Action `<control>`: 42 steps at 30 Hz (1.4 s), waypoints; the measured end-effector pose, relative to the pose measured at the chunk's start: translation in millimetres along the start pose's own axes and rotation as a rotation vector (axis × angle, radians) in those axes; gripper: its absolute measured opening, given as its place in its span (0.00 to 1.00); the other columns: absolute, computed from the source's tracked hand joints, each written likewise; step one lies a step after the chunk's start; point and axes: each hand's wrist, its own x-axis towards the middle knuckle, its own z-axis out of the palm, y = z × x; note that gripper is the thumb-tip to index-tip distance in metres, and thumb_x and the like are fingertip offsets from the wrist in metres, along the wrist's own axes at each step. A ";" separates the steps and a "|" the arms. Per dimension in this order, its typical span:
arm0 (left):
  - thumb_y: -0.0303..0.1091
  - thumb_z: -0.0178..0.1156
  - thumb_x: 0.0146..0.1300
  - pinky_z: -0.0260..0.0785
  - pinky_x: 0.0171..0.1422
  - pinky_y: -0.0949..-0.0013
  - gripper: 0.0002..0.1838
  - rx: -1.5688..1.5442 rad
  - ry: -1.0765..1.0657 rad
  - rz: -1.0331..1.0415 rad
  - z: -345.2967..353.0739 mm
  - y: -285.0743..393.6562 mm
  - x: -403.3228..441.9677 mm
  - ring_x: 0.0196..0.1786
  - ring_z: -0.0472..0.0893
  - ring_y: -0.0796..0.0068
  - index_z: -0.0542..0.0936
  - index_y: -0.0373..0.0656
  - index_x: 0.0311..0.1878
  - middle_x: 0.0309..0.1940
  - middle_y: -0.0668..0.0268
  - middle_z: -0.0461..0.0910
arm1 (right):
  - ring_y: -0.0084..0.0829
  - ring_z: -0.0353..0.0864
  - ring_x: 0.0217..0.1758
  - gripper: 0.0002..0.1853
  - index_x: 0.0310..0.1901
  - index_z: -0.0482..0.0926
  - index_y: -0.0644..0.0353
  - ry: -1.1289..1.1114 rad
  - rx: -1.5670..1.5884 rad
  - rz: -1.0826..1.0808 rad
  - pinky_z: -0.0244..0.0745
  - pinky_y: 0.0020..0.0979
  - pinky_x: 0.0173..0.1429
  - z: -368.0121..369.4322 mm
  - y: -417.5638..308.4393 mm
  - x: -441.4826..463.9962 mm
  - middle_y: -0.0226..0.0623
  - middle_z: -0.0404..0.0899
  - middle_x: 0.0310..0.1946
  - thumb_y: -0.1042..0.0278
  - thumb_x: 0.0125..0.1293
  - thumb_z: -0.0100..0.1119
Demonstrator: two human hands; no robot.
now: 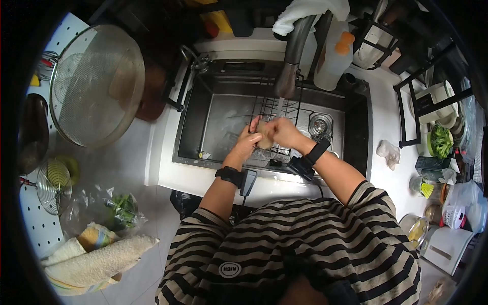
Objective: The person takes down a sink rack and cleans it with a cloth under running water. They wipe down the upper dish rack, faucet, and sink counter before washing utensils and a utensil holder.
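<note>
Over the sink [203, 119], below the running tap [286, 84], the left hand [246, 144] gripped a tan lump [264, 138] while the right hand [285, 133] curled against it (whether gripping, I couldn't tell), rinsing seemingly underway, the next move calling for a firm hold.

Tan oblong piece [264, 141] above the sink [217, 114]

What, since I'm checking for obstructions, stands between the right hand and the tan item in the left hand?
Nothing visible: the right hand appears to touch the tan item in the left hand. The wire rack lies below them in the sink, not between.
</note>
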 end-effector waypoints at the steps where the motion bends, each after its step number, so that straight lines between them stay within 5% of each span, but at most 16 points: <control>1: 0.25 0.52 0.49 0.69 0.50 0.73 0.39 -0.021 -0.032 0.004 1.7 -2.2 1.7 0.53 0.72 0.72 0.53 0.37 0.67 0.59 0.61 0.65 | 0.46 0.74 0.25 0.06 0.22 0.73 0.68 0.066 -0.037 0.034 0.69 0.40 0.34 -6.7 -1.6 5.0 0.49 0.72 0.19 0.75 0.51 0.50; 3: 0.26 0.52 0.49 0.70 0.48 0.73 0.38 0.028 0.016 -0.032 12.5 -1.8 -5.3 0.52 0.73 0.73 0.54 0.37 0.67 0.59 0.60 0.65 | 0.50 0.75 0.35 0.08 0.27 0.75 0.69 0.368 -0.477 -0.104 0.73 0.43 0.40 -29.9 -1.2 18.7 0.51 0.75 0.30 0.72 0.52 0.53; 5: 0.24 0.53 0.48 0.71 0.45 0.72 0.38 0.092 0.025 -0.026 14.6 -9.0 -6.5 0.49 0.74 0.72 0.55 0.37 0.67 0.56 0.59 0.65 | 0.49 0.72 0.41 0.07 0.30 0.76 0.68 0.511 -0.596 -0.093 0.72 0.43 0.42 -46.3 11.5 34.1 0.50 0.72 0.37 0.73 0.53 0.52; 9: 0.23 0.53 0.47 0.72 0.43 0.70 0.39 0.197 -0.109 -0.020 21.4 -4.1 -14.0 0.48 0.74 0.70 0.54 0.38 0.67 0.55 0.59 0.65 | 0.50 0.71 0.43 0.06 0.31 0.75 0.67 0.525 -0.604 -0.112 0.72 0.43 0.44 -38.7 55.0 46.6 0.50 0.71 0.40 0.76 0.50 0.53; 16: 0.25 0.52 0.49 0.72 0.43 0.70 0.38 0.022 -0.046 -0.059 5.7 -18.2 -9.5 0.47 0.76 0.70 0.54 0.38 0.67 0.54 0.59 0.66 | 0.51 0.77 0.37 0.09 0.29 0.75 0.64 0.206 -0.242 0.061 0.72 0.44 0.41 3.6 37.4 15.2 0.51 0.76 0.34 0.75 0.44 0.61; 17: 0.25 0.53 0.49 0.72 0.44 0.71 0.38 0.023 -0.039 -0.057 5.4 -14.9 -7.2 0.49 0.75 0.71 0.54 0.38 0.67 0.55 0.61 0.67 | 0.51 0.76 0.34 0.08 0.25 0.75 0.64 0.093 -0.045 -0.020 0.72 0.42 0.37 19.2 41.6 5.9 0.49 0.76 0.26 0.78 0.40 0.62; 19: 0.24 0.53 0.49 0.71 0.43 0.73 0.39 -0.001 0.031 -0.013 1.1 -20.1 -4.0 0.49 0.74 0.72 0.54 0.39 0.67 0.55 0.62 0.67 | 0.42 0.78 0.34 0.09 0.26 0.76 0.63 0.055 -0.192 -0.388 0.72 0.33 0.39 29.9 3.5 -18.9 0.44 0.78 0.28 0.78 0.39 0.62; 22: 0.23 0.51 0.48 0.71 0.41 0.76 0.38 0.059 -0.031 -0.121 -1.4 -10.5 -11.5 0.49 0.73 0.73 0.54 0.41 0.67 0.57 0.64 0.65 | 0.45 0.78 0.38 0.08 0.26 0.77 0.63 -0.452 -0.081 0.018 0.73 0.34 0.42 6.7 7.6 -12.8 0.47 0.78 0.32 0.79 0.39 0.60; 23: 0.22 0.49 0.49 0.70 0.40 0.77 0.38 0.047 -0.044 -0.123 4.5 -4.8 -16.3 0.49 0.73 0.74 0.54 0.43 0.67 0.58 0.65 0.64 | 0.48 0.76 0.41 0.06 0.26 0.77 0.63 -0.402 -0.105 0.130 0.72 0.38 0.43 -5.4 6.6 -4.6 0.48 0.78 0.31 0.77 0.41 0.60; 25: 0.20 0.48 0.47 0.71 0.42 0.75 0.38 0.043 -0.080 -0.126 4.4 -1.4 -18.3 0.50 0.72 0.74 0.55 0.44 0.67 0.55 0.65 0.64 | 0.48 0.78 0.34 0.09 0.25 0.77 0.65 0.000 -0.445 -0.073 0.73 0.41 0.40 -23.3 24.8 15.8 0.50 0.77 0.28 0.66 0.54 0.58; 27: 0.19 0.48 0.47 0.72 0.43 0.73 0.38 0.105 -0.147 -0.096 2.1 1.3 -20.5 0.49 0.72 0.73 0.55 0.44 0.67 0.53 0.64 0.64 | 0.47 0.77 0.38 0.08 0.33 0.76 0.65 0.364 -0.604 -0.179 0.73 0.42 0.42 -40.4 37.1 32.7 0.50 0.75 0.35 0.70 0.59 0.50; 34: 0.18 0.49 0.46 0.71 0.43 0.71 0.36 0.167 -0.089 -0.083 15.8 17.1 -25.6 0.46 0.73 0.72 0.59 0.41 0.64 0.51 0.63 0.65 | 0.44 0.75 0.40 0.10 0.40 0.73 0.62 0.255 -0.848 -0.226 0.75 0.38 0.40 -36.1 48.8 30.6 0.48 0.71 0.37 0.70 0.58 0.46; 37: 0.20 0.50 0.47 0.70 0.42 0.72 0.35 0.170 0.012 0.009 16.1 5.2 -13.4 0.45 0.73 0.74 0.59 0.40 0.64 0.50 0.64 0.66 | 0.48 0.77 0.38 0.08 0.38 0.71 0.64 0.058 -0.691 -0.052 0.74 0.42 0.41 -7.0 35.9 9.1 0.52 0.74 0.34 0.73 0.56 0.47; 40: 0.22 0.56 0.45 0.68 0.42 0.77 0.35 0.099 0.156 0.036 17.2 2.8 2.1 0.42 0.72 0.77 0.61 0.38 0.61 0.47 0.63 0.67 | 0.53 0.77 0.38 0.11 0.36 0.73 0.67 -0.089 -0.397 -0.225 0.73 0.44 0.41 25.9 27.3 -7.9 0.58 0.75 0.33 0.77 0.48 0.55; 42: 0.23 0.58 0.46 0.68 0.45 0.76 0.36 0.133 0.102 0.038 9.7 1.6 2.3 0.44 0.72 0.78 0.61 0.39 0.62 0.49 0.62 0.67 | 0.47 0.79 0.34 0.08 0.32 0.74 0.67 -0.408 -0.209 -0.075 0.74 0.40 0.39 18.4 21.9 -10.4 0.49 0.77 0.27 0.79 0.48 0.54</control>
